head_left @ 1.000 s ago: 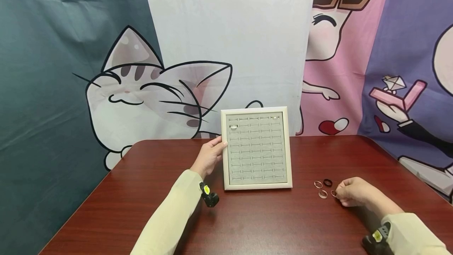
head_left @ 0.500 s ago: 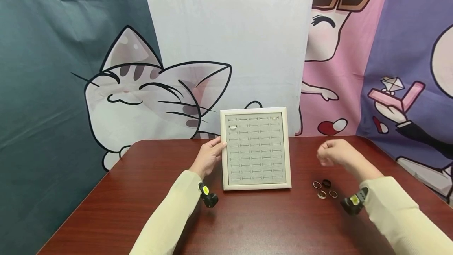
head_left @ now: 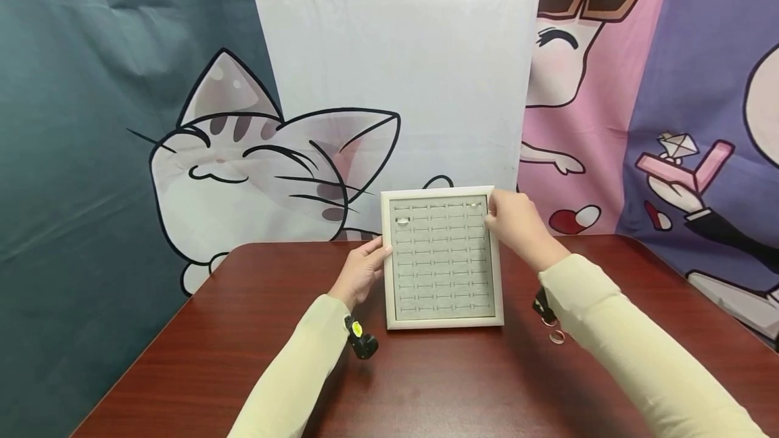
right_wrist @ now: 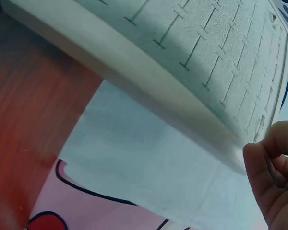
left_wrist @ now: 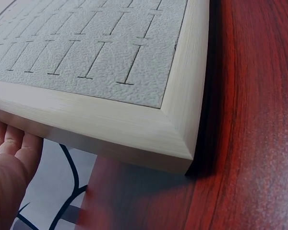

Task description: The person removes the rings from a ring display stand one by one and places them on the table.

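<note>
A ring display board (head_left: 443,257) with a cream frame and grey slotted padding stands tilted up on the table. My left hand (head_left: 359,269) holds its left edge, the fingers behind the frame in the left wrist view. One ring (head_left: 402,221) sits in a left slot of the second row, another ring (head_left: 473,205) at the top right. My right hand (head_left: 517,222) is at the board's upper right edge. Its thumb (right_wrist: 255,160) and forefinger are pinched together by the slots; I cannot tell whether they hold a ring.
Loose rings (head_left: 556,336) lie on the dark red table (head_left: 438,384) to the right of the board, partly hidden by my right forearm. Behind the table hangs a printed cloth (head_left: 389,39) with cartoon figures. A small camera is strapped to each wrist.
My right hand has lifted from the loose rings on the table and moved up and left to the board's upper right corner. The left hand and the board have stayed in place.
</note>
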